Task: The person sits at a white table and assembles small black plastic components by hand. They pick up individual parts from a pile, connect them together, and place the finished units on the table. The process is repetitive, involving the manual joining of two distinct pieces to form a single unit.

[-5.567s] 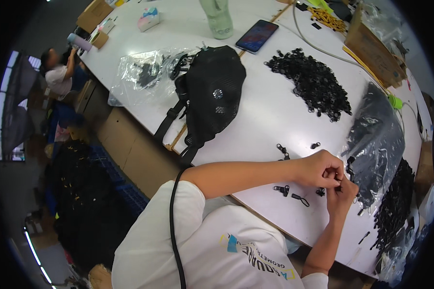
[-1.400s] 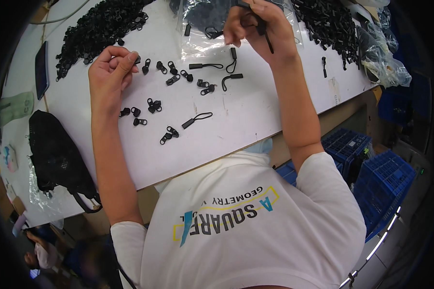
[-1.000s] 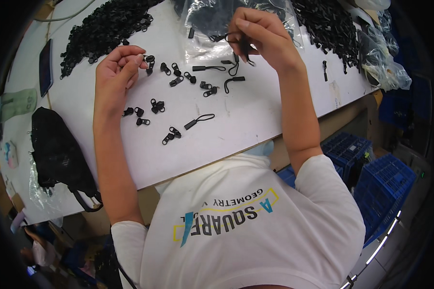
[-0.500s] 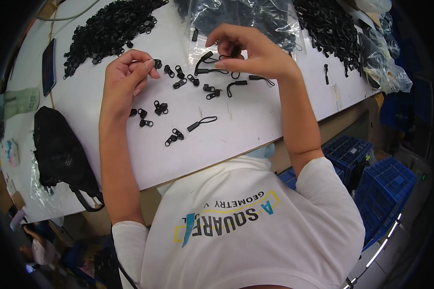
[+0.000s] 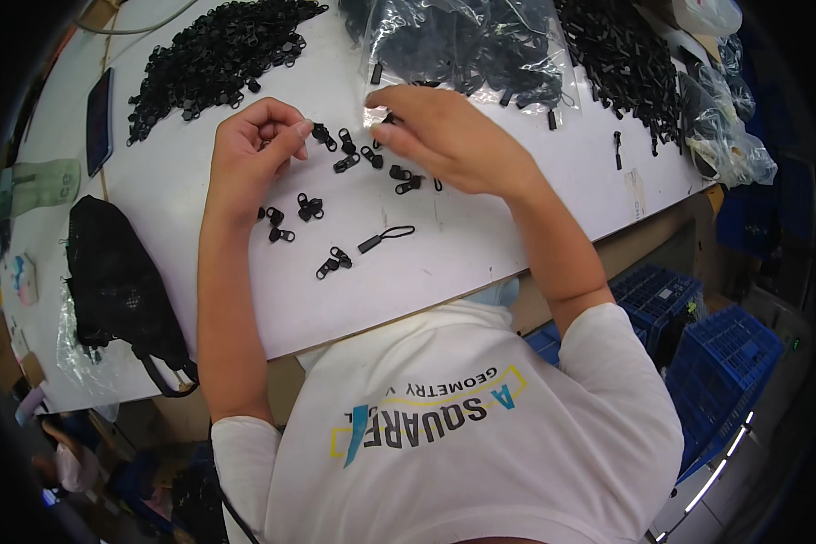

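Observation:
My left hand [image 5: 261,150] pinches a small black zipper slider [image 5: 318,131] at its fingertips. Close to those fingertips lie several loose zipper sliders [image 5: 346,164], with more [image 5: 310,208] below the hand. My right hand [image 5: 449,136] reaches in from the right, its thumb and forefinger apart around a dark cord zipper pull [image 5: 390,119]. Its back and palm cover most of the cord pulls there; one loop end [image 5: 438,184] peeks out below. Another cord zipper pull [image 5: 385,238] lies nearer me, beside a few sliders [image 5: 334,264].
A heap of sliders [image 5: 213,59] sits at the far left, a clear bag of cord pulls [image 5: 467,45] at the far middle, and a pile of black pieces [image 5: 621,72] at the far right. A phone [image 5: 100,122] and a black mesh bag [image 5: 122,281] lie left. Blue crates [image 5: 721,372] stand right.
My right hand has moved left and nearer me, toward my left hand, now covering the cord pulls. My left hand keeps the slider at its fingertips. The view has shifted slightly.

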Tool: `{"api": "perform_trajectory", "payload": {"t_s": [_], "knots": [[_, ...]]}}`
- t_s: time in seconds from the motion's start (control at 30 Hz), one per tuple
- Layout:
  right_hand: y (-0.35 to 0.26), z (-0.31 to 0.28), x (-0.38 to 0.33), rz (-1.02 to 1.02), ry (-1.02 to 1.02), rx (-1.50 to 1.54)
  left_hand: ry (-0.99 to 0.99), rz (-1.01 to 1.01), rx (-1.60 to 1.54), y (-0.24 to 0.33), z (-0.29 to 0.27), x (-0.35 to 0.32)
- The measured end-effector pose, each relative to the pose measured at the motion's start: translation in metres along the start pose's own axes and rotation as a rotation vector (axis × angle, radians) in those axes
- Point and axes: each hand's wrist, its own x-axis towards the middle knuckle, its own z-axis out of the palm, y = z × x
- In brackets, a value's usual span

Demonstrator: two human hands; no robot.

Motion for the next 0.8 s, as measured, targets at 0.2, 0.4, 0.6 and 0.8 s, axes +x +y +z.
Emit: {"api": "perform_trajectory", "payload": {"t_s": [0.2,0.4,0.6,0.8], "knots": [[-0.009,0.013,0.001,-0.004,-0.135,-0.005,-0.036,0.027,0.111,0.001,0.012,-0.004],[-0.010,0.013,0.002,-0.039,-0.081,-0.004,-0.086,0.023,0.121,0.001,0.016,-0.005],[-0.004,0.014,0.001,0.021,-0.149,-0.091,-0.131,0.138,0.133,-0.004,0.014,-0.006],[-0.012,0.006,0.003,0.027,-0.092,0.020,-0.141,0.102,0.113,0.003,0.014,-0.009]]}}
